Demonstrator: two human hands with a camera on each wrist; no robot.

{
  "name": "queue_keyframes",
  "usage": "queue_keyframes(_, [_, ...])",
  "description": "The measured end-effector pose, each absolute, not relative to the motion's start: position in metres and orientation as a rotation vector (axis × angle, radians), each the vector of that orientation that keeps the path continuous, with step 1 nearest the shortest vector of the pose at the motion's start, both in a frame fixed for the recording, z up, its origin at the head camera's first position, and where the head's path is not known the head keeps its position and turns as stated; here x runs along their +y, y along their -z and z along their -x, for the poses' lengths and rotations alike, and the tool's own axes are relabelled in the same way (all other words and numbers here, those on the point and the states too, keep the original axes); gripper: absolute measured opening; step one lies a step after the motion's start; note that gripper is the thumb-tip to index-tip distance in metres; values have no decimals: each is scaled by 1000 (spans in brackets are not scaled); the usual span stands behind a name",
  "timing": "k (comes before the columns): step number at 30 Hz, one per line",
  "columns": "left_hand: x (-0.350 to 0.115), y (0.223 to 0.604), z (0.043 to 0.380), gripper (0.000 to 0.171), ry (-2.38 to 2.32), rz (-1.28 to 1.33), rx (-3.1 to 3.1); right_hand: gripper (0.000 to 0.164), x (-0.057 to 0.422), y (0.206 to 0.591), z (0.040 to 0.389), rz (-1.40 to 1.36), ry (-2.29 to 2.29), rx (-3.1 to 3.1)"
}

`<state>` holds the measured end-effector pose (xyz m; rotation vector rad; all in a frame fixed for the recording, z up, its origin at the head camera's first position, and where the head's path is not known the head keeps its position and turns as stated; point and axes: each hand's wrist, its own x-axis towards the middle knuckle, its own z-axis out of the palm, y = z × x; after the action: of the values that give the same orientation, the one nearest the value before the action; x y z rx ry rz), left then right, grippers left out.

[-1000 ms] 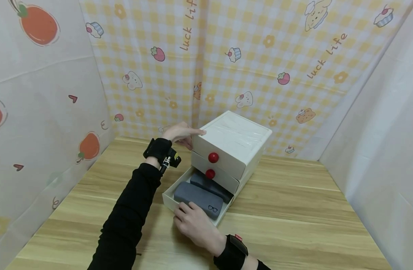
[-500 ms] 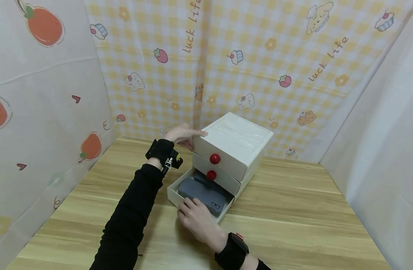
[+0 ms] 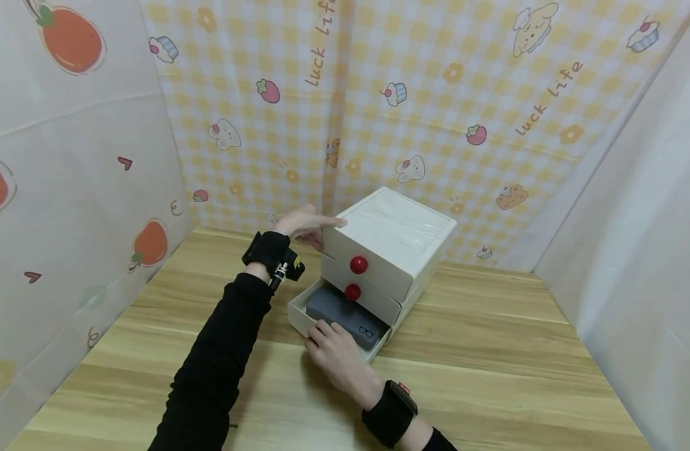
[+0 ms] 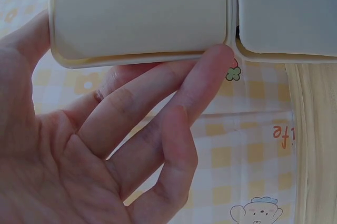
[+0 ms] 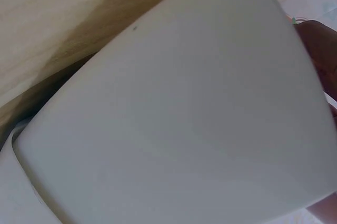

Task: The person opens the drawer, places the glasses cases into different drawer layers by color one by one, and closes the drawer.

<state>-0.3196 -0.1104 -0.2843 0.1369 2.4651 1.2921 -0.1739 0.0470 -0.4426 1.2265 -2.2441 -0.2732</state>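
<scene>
A cream drawer unit [image 3: 398, 219] with red knobs stands on the table, its bottom drawer [image 3: 301, 321] partly out. In that drawer lies a grey glasses case [image 3: 345, 313] with a small glasses drawing on it. My left hand [image 3: 304, 224] holds the unit's upper left corner, thumb on top and fingers at the side; the left wrist view shows the fingertips along the panel edge [image 4: 229, 23]. My right hand [image 3: 339, 360] grips the bottom drawer's front, fingers bent over its rim. Its pale front [image 5: 179, 103] fills most of the right wrist view.
The wood-grain table [image 3: 491, 351] extends around the unit. Behind it hangs a yellow checked cloth [image 3: 423, 125] with cartoon prints, and pale cloths stand at the left and right sides.
The bottom drawer has slid inward with my right hand at its front. A second dark case behind the grey one has gone from sight under the unit. My left hand keeps its place.
</scene>
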Motion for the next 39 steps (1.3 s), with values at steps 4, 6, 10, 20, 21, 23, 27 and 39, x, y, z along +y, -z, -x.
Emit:
queue_keyframes(4, [-109,285,320,55,-1294,-143,2463,13,49,443,175,-1236,257,-2239])
queue_keyframes(6, [-109,285,320,54,-1294,-154,2464,13,49,442,176,-1231,251,-2233])
queue_keyframes(10, [-109,285,320,50,-1289,-159,2467,13,53,443,182,-1172,255,-2237])
queue_keyframes(20, [-113,284,319,56,-1278,-149,2464,17,61,452,198,-1052,270,-2297])
queue_keyframes(21, [-113,284,319,57,-1278,-151,2466,17,62,453,200,-1043,269,-2300])
queue_keyframes(23, [-115,283,319,59,-1280,-150,2469,17,62,454,203,-1023,261,-2303])
queue_keyframes(27, [-116,285,320,60,-1290,-140,2463,14,66,458,210,-939,228,-2277])
queue_keyframes(39, [-114,284,320,64,-1298,-172,2456,26,65,458,209,-734,59,-2372])
